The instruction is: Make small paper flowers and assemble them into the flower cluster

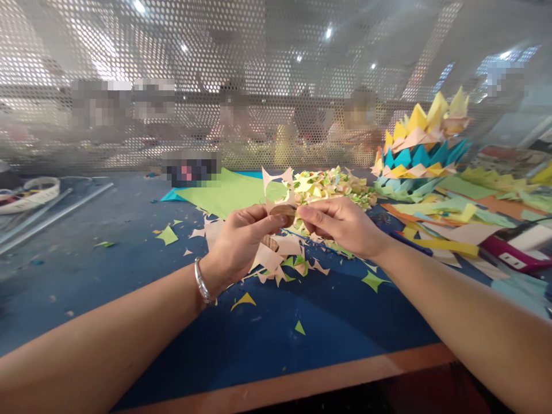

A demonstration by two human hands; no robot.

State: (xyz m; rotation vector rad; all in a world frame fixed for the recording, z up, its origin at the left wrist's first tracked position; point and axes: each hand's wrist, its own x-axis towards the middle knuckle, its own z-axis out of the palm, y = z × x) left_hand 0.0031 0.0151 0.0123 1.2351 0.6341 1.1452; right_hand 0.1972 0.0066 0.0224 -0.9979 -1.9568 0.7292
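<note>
Between my hands is a round brown disc [280,213] that looks like wood. My left hand [239,238], a silver bangle on its wrist, pinches the disc between thumb and fingers. A pale pink paper scrap [271,179] with a curved cutout stands up just behind the disc, at the left fingertips. My right hand [347,224] is closed in a pinch at the disc's right edge; what its fingertips grip is too small to tell. Beneath both hands lie pink paper pieces [276,259] and green offcuts [301,265] on the blue table [345,322].
Behind my hands are a green sheet [228,192] and a heap of paper scraps [332,184]. Stacked spiky paper crowns [420,155] stand at right, near paper strips [452,230] and a magenta object [511,253]. A white round container [37,192] sits left. Perforated metal screen [259,57] behind.
</note>
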